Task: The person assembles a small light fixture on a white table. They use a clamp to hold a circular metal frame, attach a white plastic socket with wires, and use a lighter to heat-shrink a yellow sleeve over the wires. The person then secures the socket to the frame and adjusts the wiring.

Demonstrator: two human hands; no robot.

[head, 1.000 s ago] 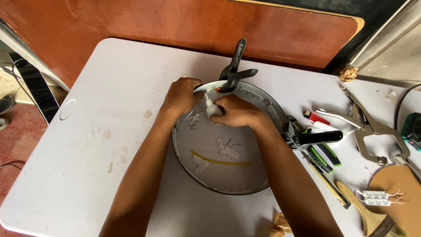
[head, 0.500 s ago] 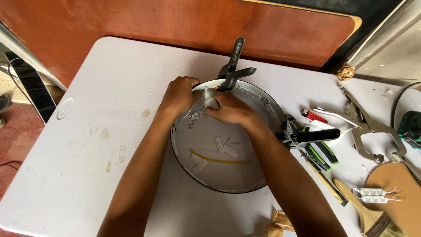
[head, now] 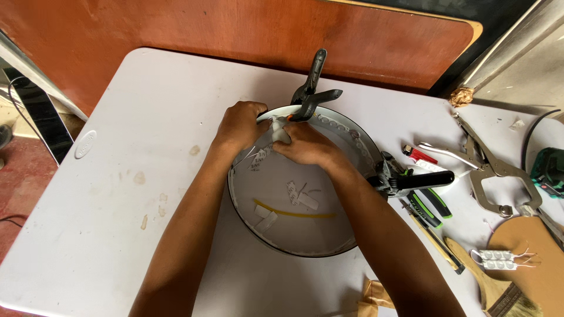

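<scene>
White strip [head: 279, 130] between both hands, pinched.

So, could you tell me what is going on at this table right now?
A person works with both hands at the far rim of a round shallow pan on a white table. The left hand grips the rim, and the right hand pinches a small white piece beside a black spring clamp. A second clamp bites the right rim.

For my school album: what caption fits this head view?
Two hands work at a clamped round pan's rim.
</scene>
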